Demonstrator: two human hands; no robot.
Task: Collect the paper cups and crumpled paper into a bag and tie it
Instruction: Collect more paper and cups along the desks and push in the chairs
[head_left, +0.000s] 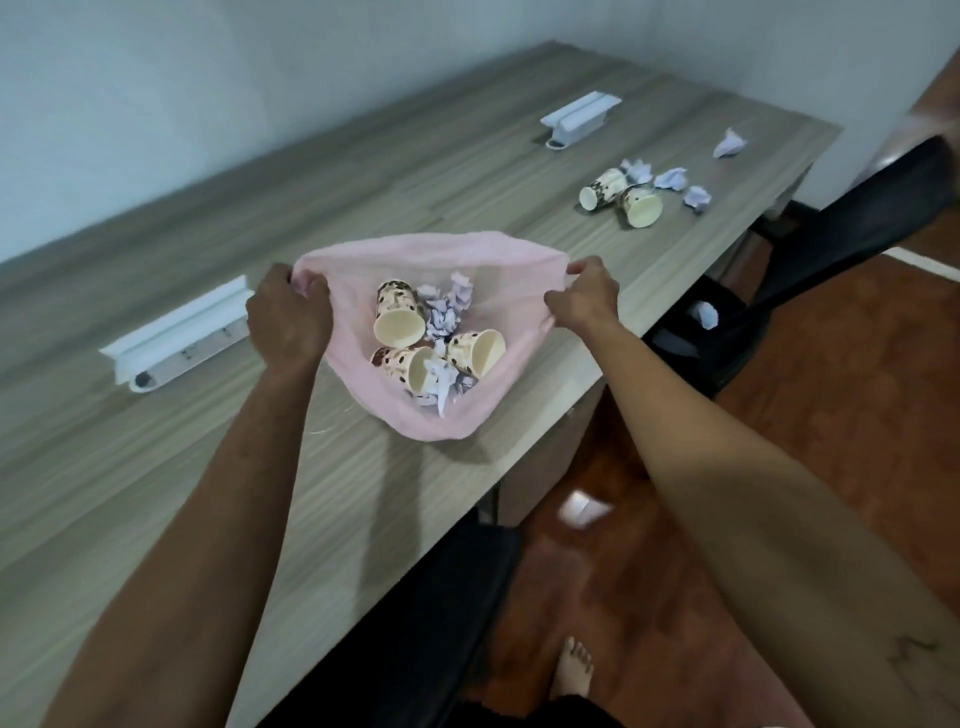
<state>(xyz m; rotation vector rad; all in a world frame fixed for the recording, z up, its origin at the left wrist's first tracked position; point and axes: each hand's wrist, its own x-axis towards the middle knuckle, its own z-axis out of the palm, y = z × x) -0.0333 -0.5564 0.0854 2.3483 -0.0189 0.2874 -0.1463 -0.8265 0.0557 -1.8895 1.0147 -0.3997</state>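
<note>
A thin pink plastic bag (415, 260) lies on the wooden table (156, 493) near its right edge, mouth stretched wide. My left hand (288, 317) grips the rim on the left, my right hand (584, 296) grips it on the right. Inside the bag lie three patterned paper cups (397, 317) and several balls of crumpled white paper (447, 306). Farther along the table, two more paper cups (623, 197) lie on their sides beside several crumpled paper balls (670, 179), with one ball (730, 143) apart at the far end.
Two white cable-tray blocks stand on the table, one at the left (176, 332), one at the back (579, 119). Black chairs (852, 228) stand by the table's right edge over a reddish floor; a crumpled paper (705, 314) rests on one seat. A bare foot (571, 665) shows below.
</note>
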